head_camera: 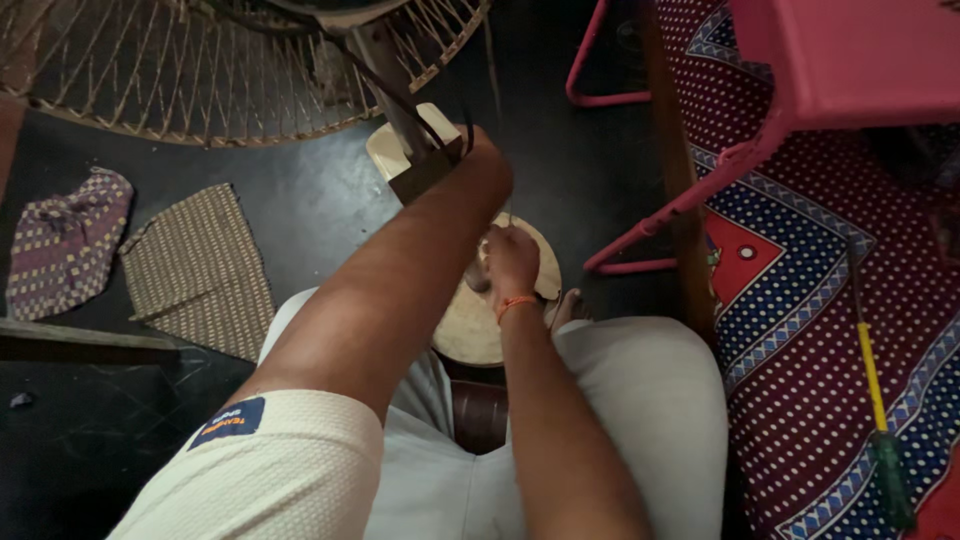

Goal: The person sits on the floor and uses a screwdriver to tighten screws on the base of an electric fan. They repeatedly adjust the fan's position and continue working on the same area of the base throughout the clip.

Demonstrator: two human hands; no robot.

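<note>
Head view: the person sits on the dark floor [300, 200] with a pedestal fan in front of their knees. The fan's round base [478, 320] lies between the legs, close to the body, which keeps the work within easy reach of both arms. The stand [400, 110] rises from the base toward the wire cage [200, 70], which fills the top left and leans over the floor.

The left hand [485, 160] reaches up and forward to the stand, near where dark cables [455, 120] hang. Its fingers are turned away behind the wrist, so I cannot tell whether they are closed or spread; it seems to steady the stand. The right hand [510, 260] is lower, over the base, its fingertips pinched together on something thin that runs upward, too fine to identify. So the base sits directly under the right hand, and the stand is at the left hand.

Two patterned cloths [195, 270] lie on the floor to the left. On the patterned mat [800, 350] to the right lies a screwdriver [880, 420], well apart from both hands, beside a pink stool [800, 70].
</note>
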